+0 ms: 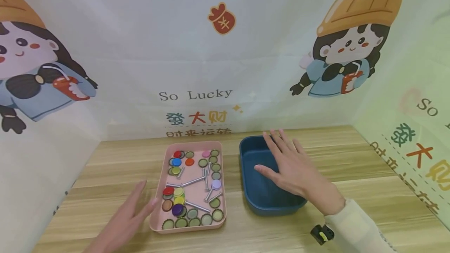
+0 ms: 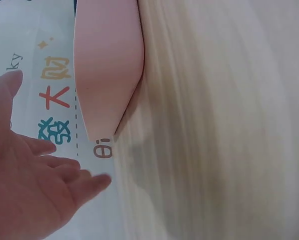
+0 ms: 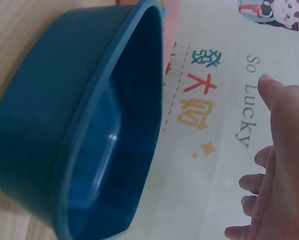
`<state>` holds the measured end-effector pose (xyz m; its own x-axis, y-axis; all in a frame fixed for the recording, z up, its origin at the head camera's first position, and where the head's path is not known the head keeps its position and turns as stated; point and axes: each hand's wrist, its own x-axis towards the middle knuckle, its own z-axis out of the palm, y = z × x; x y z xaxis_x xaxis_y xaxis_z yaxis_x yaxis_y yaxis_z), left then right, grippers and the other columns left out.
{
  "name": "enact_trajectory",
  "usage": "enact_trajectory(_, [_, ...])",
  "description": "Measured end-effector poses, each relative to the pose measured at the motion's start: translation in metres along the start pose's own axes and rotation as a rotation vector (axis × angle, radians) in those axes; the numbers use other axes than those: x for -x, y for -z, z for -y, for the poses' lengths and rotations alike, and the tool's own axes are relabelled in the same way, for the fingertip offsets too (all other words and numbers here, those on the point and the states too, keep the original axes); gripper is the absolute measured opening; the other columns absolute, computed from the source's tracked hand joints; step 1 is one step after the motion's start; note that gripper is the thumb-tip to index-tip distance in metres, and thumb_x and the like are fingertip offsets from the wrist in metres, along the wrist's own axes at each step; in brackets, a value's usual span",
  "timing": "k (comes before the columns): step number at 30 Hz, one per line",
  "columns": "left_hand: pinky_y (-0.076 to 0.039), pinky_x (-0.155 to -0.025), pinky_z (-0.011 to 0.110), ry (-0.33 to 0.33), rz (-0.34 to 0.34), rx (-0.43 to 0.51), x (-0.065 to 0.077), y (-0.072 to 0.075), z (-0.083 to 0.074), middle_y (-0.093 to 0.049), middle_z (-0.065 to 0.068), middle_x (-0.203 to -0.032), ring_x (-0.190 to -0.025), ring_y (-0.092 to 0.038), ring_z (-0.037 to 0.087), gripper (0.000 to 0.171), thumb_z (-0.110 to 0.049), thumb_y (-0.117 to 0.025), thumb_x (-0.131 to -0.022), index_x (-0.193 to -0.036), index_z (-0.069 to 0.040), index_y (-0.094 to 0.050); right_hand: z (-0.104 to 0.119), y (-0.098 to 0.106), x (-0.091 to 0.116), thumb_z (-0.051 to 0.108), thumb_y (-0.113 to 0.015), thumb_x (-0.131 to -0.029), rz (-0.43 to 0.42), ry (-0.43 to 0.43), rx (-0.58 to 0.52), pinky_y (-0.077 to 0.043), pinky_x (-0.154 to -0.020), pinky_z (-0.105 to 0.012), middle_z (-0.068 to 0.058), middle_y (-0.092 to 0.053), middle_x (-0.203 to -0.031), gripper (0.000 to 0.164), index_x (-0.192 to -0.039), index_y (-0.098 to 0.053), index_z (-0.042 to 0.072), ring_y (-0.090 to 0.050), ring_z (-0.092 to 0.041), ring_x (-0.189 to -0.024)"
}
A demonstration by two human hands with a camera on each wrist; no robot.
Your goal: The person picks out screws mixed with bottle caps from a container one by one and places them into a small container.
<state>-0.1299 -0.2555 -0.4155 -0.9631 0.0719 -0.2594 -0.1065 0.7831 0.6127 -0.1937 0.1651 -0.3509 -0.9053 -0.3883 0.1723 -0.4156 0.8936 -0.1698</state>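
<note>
My right hand (image 1: 290, 165) hovers over the right part of a deep blue plastic container (image 1: 256, 186), its fingers spread and nothing held. To the left, my left hand (image 1: 124, 218) is beside the near left edge of a shallow pink tray (image 1: 197, 145), fingers extended and also holding nothing. In the tray lie several bottle caps, some coloured such as a blue cap (image 1: 177, 162), others greenish and turned upside down. Several silver bolts (image 1: 197, 206) are scattered among them. The left wrist view shows the tray's outer wall (image 2: 109, 55); inside the container, the right wrist view shows bare blue walls.
The tray and container stand side by side on a wood-grain table (image 1: 105, 175), with a narrow gap between them. A printed white cloth (image 1: 140, 57) hangs behind and along both sides. A small black device (image 1: 321, 234) is by my right sleeve.
</note>
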Motion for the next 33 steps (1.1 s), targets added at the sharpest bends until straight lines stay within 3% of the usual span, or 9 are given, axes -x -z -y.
enact_trajectory(7, [-0.034,-0.112,0.071,0.008,0.04,0.128,0.004,-0.007,0.005,-0.004,0.031,-0.165,-0.148,-0.015,0.055,0.089,-0.056,-0.043,-0.103,-0.162,-0.011,0.006,0.014,0.003,-0.001,0.07,-0.043,-0.096,-0.002,0.025,0.016,-0.015,-0.127,-0.062,-0.009,-0.009,-0.171,0.091,-0.163,-0.012,0.016,-0.006,-0.033,-0.158])
enact_trajectory(16, [-0.035,-0.115,0.063,0.053,0.106,0.258,0.005,-0.014,0.008,-0.005,0.023,-0.168,-0.151,-0.016,0.048,0.11,-0.049,-0.071,-0.089,-0.162,-0.018,0.006,0.028,0.002,0.0,0.065,-0.047,-0.097,-0.004,0.065,0.012,-0.023,-0.125,-0.062,-0.011,-0.012,-0.17,0.088,-0.162,-0.016,0.016,-0.014,-0.033,-0.157])
enact_trajectory(20, [-0.041,-0.114,0.056,0.063,0.172,0.356,0.006,-0.016,0.009,-0.002,0.023,-0.168,-0.149,-0.018,0.05,0.12,-0.043,-0.078,-0.085,-0.162,-0.017,0.009,0.037,0.002,0.001,0.063,-0.051,-0.097,-0.03,0.095,0.029,-0.027,-0.123,-0.061,-0.012,-0.015,-0.169,0.087,-0.161,-0.019,0.014,-0.017,-0.033,-0.157])
enact_trajectory(28, [-0.05,-0.109,0.036,-0.012,0.292,0.483,0.006,-0.02,0.016,0.007,0.029,-0.166,-0.147,-0.017,0.055,0.125,-0.028,-0.08,-0.086,-0.158,-0.009,0.02,0.052,-0.001,-0.004,0.061,-0.051,-0.098,-0.025,0.143,0.042,-0.029,-0.123,-0.058,-0.01,-0.02,-0.169,0.085,-0.161,-0.022,0.014,-0.018,-0.03,-0.157])
enact_trajectory(33, [-0.053,-0.104,0.03,-0.051,0.289,0.497,0.005,-0.021,0.019,0.011,0.029,-0.165,-0.147,-0.019,0.055,0.123,-0.024,-0.08,-0.086,-0.158,-0.008,0.019,0.06,-0.005,-0.009,0.062,-0.051,-0.098,-0.007,0.163,0.054,-0.029,-0.124,-0.058,-0.011,-0.021,-0.168,0.085,-0.161,-0.022,0.013,-0.017,-0.03,-0.157])
